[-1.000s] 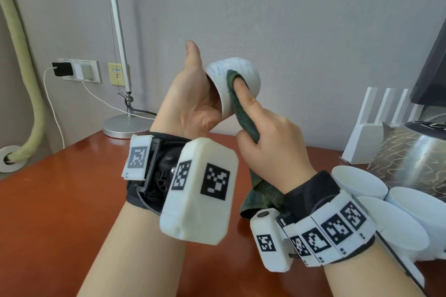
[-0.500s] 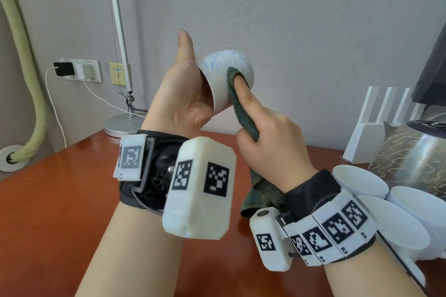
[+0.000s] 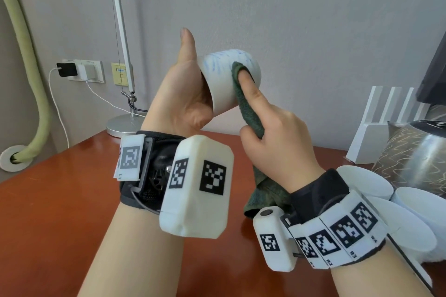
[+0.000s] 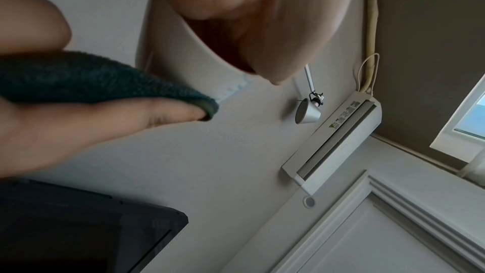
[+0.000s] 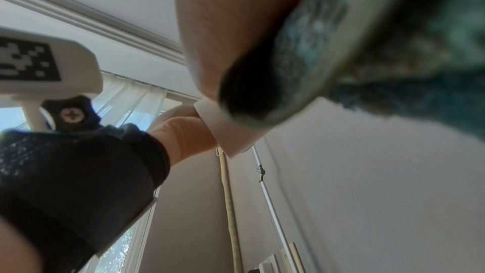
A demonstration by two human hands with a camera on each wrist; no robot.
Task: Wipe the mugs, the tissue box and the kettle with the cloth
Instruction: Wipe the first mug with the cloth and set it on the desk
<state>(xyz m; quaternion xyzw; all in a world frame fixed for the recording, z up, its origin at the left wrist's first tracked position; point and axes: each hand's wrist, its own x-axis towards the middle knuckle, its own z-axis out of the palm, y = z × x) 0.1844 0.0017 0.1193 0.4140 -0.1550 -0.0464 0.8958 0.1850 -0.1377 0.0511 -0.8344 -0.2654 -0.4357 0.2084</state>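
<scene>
Since a second earlier, the left hand [image 3: 185,99] had lifted the white ceramic mug with blue marks [image 3: 226,79] slightly and turned it, its fingers inside the mouth, thumb straight up. Right hand [image 3: 277,137] gripped the dark green terry cloth [image 3: 251,113], index finger pressing it onto the mug's side, above the reddish-brown wooden counter [image 3: 60,200].

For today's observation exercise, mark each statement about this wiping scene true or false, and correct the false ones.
1. The left hand holds a mug in the air. True.
2. The cloth is red. False: it is dark green.
3. The right hand presses the cloth against the mug with its forefinger. True.
4. The kettle is being wiped. False: it stands untouched on the table.
5. Other mugs stand beside the kettle. True.
</scene>
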